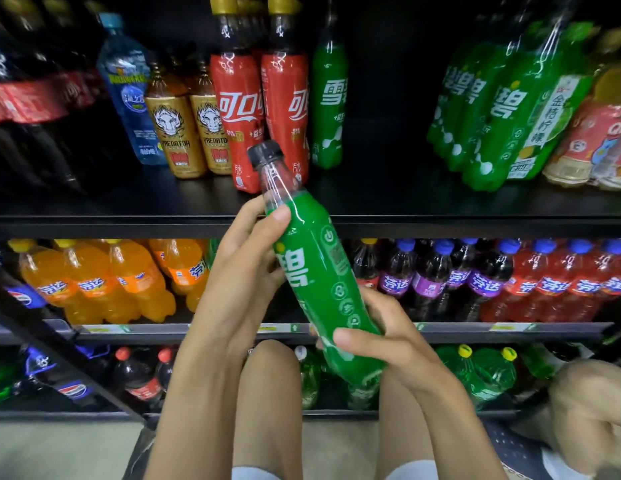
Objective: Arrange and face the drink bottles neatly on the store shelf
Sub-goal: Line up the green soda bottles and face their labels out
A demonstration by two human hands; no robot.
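Low down, the green bottle (323,258) is partly hidden by the right hand (388,341), and its label is partly hidden by the left hand (239,265). The big cola bottles (28,98) are cut off at the left edge; the price tags (104,328) are blurred.

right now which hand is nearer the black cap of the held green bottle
Left. The left hand grips the green bottle just under the black cap; the right hand holds its base.

Green plastic soda bottle (323,271) in the fingers (278,216) well lit, sharp. Black shelf recess (388,98) above them dim. Glare streaks on shrink-wrapped green bottle pack (510,98), upper right. Edges bowed, soft.
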